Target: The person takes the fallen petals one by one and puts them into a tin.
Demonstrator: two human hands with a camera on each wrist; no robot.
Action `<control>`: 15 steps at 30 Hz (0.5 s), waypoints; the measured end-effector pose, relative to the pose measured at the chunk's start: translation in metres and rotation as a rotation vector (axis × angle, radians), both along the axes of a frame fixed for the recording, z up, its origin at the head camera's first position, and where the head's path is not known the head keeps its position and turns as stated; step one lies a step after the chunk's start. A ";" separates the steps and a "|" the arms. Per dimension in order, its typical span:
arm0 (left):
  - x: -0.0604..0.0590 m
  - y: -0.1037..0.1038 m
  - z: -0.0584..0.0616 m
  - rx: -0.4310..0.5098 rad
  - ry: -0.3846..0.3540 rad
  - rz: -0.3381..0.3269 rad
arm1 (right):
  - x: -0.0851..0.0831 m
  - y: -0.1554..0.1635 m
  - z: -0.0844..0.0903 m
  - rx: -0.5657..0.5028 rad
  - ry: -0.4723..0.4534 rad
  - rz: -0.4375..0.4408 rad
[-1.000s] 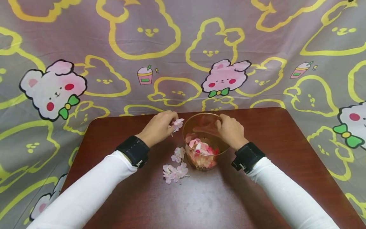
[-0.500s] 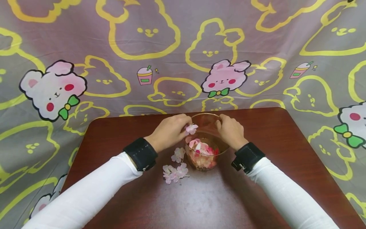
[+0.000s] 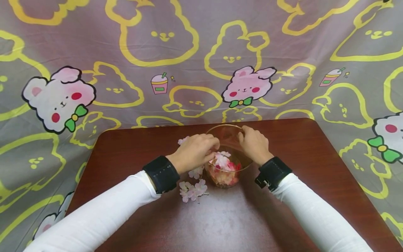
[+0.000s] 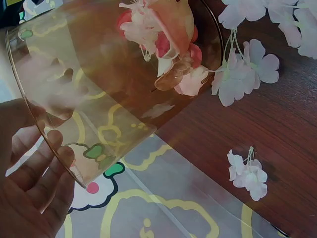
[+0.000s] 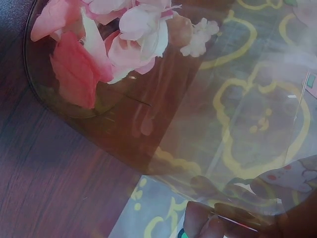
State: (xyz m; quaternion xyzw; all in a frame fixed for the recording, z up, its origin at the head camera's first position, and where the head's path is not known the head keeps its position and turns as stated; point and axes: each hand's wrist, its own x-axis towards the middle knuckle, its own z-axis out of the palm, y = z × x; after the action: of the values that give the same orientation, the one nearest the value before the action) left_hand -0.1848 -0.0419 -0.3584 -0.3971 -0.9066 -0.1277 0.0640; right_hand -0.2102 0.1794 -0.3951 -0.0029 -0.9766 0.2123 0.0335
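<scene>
Dropping a pink blossom (image 3: 223, 160) into the glass bowl (image 3: 227, 133), onto the petals already there; left hand (image 3: 196, 151) now over the bowl's near-left rim, fingers loosened and empty after carrying the bloom across. Right hand (image 3: 255, 145) gripping the far-right rim. Loose blossoms (image 3: 192, 189) waiting on the worktop (image 3: 299, 147) beside the bowl.

Standing in the middle of the view, a dark reddish-brown wooden table (image 3: 132, 147) with rounded far corners, its polished top catching a soft sheen of light. Hanging behind it and draping down past both its sides, a grey cloth backdrop (image 3: 201, 52) printed with yellow bunny outlines, pink-and-white bunnies and small drink cups.
</scene>
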 end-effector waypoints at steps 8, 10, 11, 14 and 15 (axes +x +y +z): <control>0.001 -0.001 0.002 0.017 -0.016 -0.008 | -0.001 0.000 -0.001 0.007 0.002 -0.010; 0.001 -0.002 0.003 0.031 -0.018 -0.005 | -0.001 0.000 -0.002 0.005 0.003 -0.007; 0.001 -0.002 0.004 0.041 -0.023 0.000 | -0.001 0.000 -0.002 0.005 0.006 -0.005; -0.001 -0.004 0.008 0.057 -0.028 0.026 | -0.002 0.000 -0.002 0.003 0.012 -0.001; -0.002 -0.005 0.009 0.059 -0.027 0.038 | -0.002 0.000 -0.002 0.002 0.014 0.000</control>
State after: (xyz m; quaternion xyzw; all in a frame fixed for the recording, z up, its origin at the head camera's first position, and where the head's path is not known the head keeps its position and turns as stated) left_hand -0.1870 -0.0472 -0.3490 -0.3759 -0.9106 -0.1586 0.0660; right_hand -0.2120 0.1792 -0.3969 -0.0014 -0.9766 0.2113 0.0405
